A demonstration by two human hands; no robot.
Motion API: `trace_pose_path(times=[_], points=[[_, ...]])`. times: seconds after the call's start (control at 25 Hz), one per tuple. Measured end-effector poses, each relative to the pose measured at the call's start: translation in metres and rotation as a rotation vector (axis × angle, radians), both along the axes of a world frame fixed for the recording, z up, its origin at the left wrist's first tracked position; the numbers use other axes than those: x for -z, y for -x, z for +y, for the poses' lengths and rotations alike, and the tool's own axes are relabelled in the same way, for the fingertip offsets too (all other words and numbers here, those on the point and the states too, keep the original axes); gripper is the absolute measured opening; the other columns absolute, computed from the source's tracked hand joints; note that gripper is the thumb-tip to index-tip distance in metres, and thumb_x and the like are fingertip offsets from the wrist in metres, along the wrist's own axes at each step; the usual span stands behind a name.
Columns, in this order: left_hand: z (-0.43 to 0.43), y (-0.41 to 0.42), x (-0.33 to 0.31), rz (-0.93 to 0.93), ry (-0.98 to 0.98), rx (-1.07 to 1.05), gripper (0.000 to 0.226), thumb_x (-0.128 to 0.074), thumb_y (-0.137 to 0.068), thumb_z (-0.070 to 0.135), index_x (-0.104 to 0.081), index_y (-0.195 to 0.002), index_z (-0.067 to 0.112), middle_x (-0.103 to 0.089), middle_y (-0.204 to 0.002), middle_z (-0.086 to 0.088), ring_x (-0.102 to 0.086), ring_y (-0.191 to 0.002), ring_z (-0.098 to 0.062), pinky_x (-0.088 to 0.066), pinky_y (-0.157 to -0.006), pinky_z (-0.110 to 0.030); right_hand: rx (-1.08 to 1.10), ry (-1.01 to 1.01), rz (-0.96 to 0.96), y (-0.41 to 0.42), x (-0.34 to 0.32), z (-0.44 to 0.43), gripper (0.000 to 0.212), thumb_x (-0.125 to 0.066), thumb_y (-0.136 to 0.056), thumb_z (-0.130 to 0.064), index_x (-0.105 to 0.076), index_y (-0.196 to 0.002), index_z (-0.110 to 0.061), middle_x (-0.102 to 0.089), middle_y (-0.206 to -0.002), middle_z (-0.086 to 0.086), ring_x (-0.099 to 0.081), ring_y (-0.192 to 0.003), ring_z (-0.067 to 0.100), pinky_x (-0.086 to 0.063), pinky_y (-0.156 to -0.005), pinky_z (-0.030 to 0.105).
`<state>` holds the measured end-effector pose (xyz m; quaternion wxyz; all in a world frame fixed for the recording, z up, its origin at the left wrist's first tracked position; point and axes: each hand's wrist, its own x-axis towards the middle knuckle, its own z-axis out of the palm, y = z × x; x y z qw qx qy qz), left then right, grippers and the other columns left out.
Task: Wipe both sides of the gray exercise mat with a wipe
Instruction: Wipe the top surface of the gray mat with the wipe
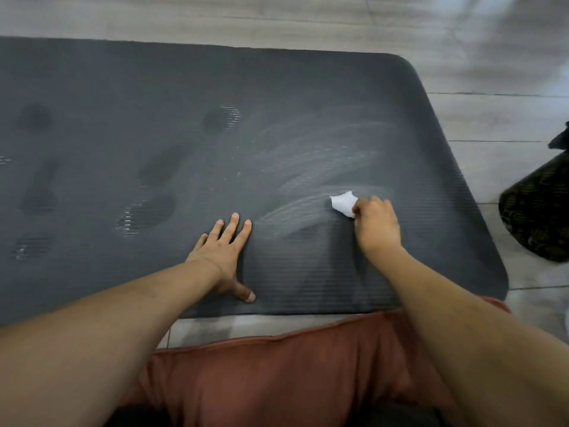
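Gripping the wipe (343,204), the right hand (377,224) is curling its fingers; wipe protruding at 10 o'clock. Left hand (223,252) is pressing flat, fingers spread, on the gray mat (123,87).

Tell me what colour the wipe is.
White: the wipe, held in the right hand, shows best in the head view.

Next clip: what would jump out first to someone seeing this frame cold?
The gray exercise mat fills most of the frame, with pale streaks fanning across its right half. At their near end the right hand grips a white wipe against the mat, while the left hand presses flat, fingers spread, near the front edge.
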<state>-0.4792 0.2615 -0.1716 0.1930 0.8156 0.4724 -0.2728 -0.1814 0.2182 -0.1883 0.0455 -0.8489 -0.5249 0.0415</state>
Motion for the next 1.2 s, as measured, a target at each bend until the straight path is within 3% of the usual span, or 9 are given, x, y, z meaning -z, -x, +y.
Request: trace_pose_path(times=[0.08,0.28,0.48,0.56,0.8,0.88,1.04,1.12,1.2], points=[[0.001,-0.002,0.001,0.004,0.004,-0.008,0.154,-0.082,-0.059,0.074,0.031,-0.154,0.029,0.038,-0.161,0.0,0.022,-0.154,-0.029,-0.003,-0.126,-0.049,-0.004,-0.007,0.029,0.028,-0.006,-0.006,0.024,-0.047,-0.088,-0.001,-0.066,-0.104,-0.003,-0.059,-0.106,0.016,-0.049,-0.103,0.034,-0.042,-0.076,0.039],[0.002,-0.001,-0.002,-0.003,0.01,-0.021,0.157,-0.083,-0.056,0.075,0.028,-0.156,0.029,0.035,-0.163,0.001,0.019,-0.155,-0.03,-0.006,-0.126,-0.05,-0.911,0.155,0.124,0.12,-0.007,-0.027,0.014,-0.053,-0.09,-0.012,-0.066,-0.094,-0.007,-0.06,-0.097,0.014,-0.054,-0.094,0.032,-0.04,-0.063,0.038],[0.001,-0.002,0.0,0.004,0.009,-0.019,0.158,-0.083,-0.055,0.075,0.028,-0.156,0.029,0.035,-0.163,0.0,0.019,-0.155,-0.03,-0.005,-0.126,-0.05,-0.132,0.013,-0.07,-0.025,-0.003,-0.007,0.02,-0.05,-0.088,-0.003,-0.063,-0.102,-0.004,-0.061,-0.105,0.02,-0.05,-0.096,0.037,-0.041,-0.083,0.043],[0.003,-0.004,-0.001,0.01,0.01,-0.016,0.158,-0.084,-0.055,0.075,0.029,-0.156,0.028,0.036,-0.163,-0.001,0.019,-0.155,-0.031,-0.005,-0.125,-0.05,-0.093,-0.026,-0.005,-0.012,-0.003,-0.01,0.02,-0.053,-0.084,0.001,-0.064,-0.1,-0.004,-0.059,-0.102,0.019,-0.05,-0.094,0.038,-0.041,-0.077,0.041],[0.004,0.0,0.002,-0.021,-0.001,-0.018,0.159,-0.084,-0.054,0.075,0.029,-0.155,0.029,0.035,-0.163,0.002,0.019,-0.155,-0.028,-0.007,-0.127,-0.048,-1.208,-0.051,0.091,0.098,0.008,-0.028,0.014,-0.051,-0.092,-0.015,-0.064,-0.091,-0.014,-0.06,-0.092,0.005,-0.051,-0.084,0.024,-0.043,-0.07,0.033],[0.003,0.001,0.002,-0.03,-0.002,-0.013,0.159,-0.083,-0.054,0.076,0.03,-0.155,0.029,0.036,-0.163,0.002,0.02,-0.155,-0.028,-0.006,-0.128,-0.047,-1.055,-0.137,-0.018,0.061,0.017,0.007,0.014,-0.051,-0.091,-0.014,-0.064,-0.089,-0.014,-0.061,-0.092,0.007,-0.052,-0.084,0.027,-0.044,-0.07,0.036],[0.003,0.001,0.005,-0.034,-0.011,-0.014,0.159,-0.082,-0.055,0.076,0.033,-0.153,0.03,0.039,-0.161,0.001,0.023,-0.154,-0.028,-0.002,-0.128,-0.048,-0.049,-0.201,0.011,0.011,0.02,0.079,0.021,-0.052,-0.085,-0.003,-0.071,-0.093,-0.007,-0.061,-0.093,0.016,-0.051,-0.09,0.036,-0.04,-0.076,0.038],[0.002,0.002,0.003,-0.033,-0.007,-0.011,0.158,-0.082,-0.055,0.077,0.033,-0.153,0.029,0.039,-0.161,0.001,0.024,-0.154,-0.028,-0.001,-0.128,-0.048,-0.162,-0.253,0.132,0.062,0.022,0.088,0.019,-0.057,-0.073,0.003,-0.072,-0.084,-0.004,-0.064,-0.084,0.018,-0.057,-0.081,0.037,-0.046,-0.069,0.038],[0.0,0.002,0.004,-0.042,-0.033,-0.011,0.158,-0.081,-0.055,0.078,0.031,-0.155,0.027,0.036,-0.163,0.0,0.023,-0.154,-0.028,0.0,-0.128,-0.048,-0.647,-0.28,0.182,0.123,0.028,0.073,0.016,-0.065,-0.071,-0.002,-0.073,-0.084,-0.007,-0.068,-0.083,0.012,-0.059,-0.075,0.032,-0.05,-0.067,0.035]])
